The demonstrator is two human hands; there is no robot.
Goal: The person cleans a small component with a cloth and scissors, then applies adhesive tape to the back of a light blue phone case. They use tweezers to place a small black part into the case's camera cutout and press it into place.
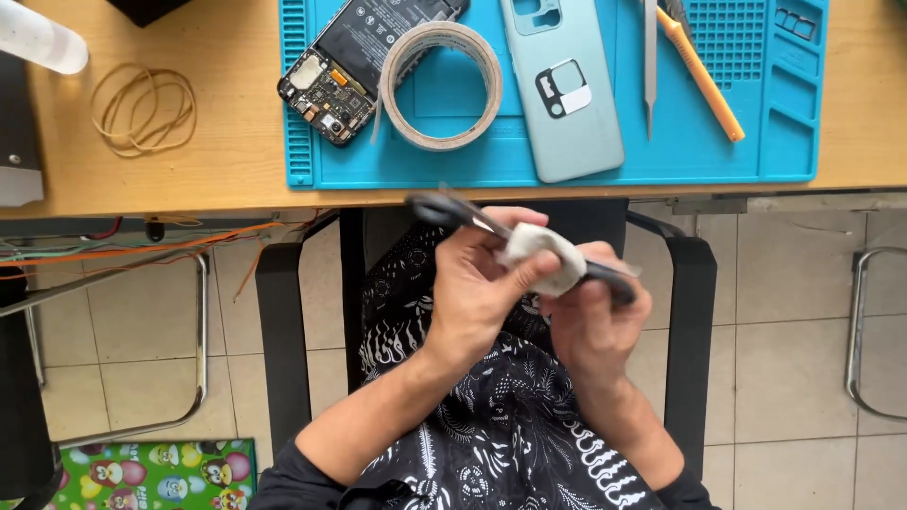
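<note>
1. Scissors (529, 241) lay across both your hands, over your lap and just short of the desk edge. The dark handle end stuck out past your left hand; the other end reached under your right fingers.
2. Your left hand (477, 283) was closed around the scissors near the handle, thumb pressing toward a white wad (545, 255).
3. Your right hand (595, 316) was closed on the wad, pinching it around the blades. The blade tips were hidden under cloth and fingers, so you could not tell from this view whether the blades were spread or together.
4. Handling, as a judgement: the scissors looked stiff, hard and light enough for one hand. Bare metal would likely be slick, and the edges sharp, so the handle end was the safer hold, with the cloth kept between fingers and blade.
5. The wad looked soft, light and easily crushed; it would fold to whatever it wrapped and give little grip of its own.
6. Beyond your hands, on a blue mat (784, 142), lay a tape roll (440, 85), an opened phone (364, 61), its pale back cover (567, 104), tweezers (651, 66) and an orange tool (704, 80). Rubber bands (142, 109) lay well off past your left hand.
</note>
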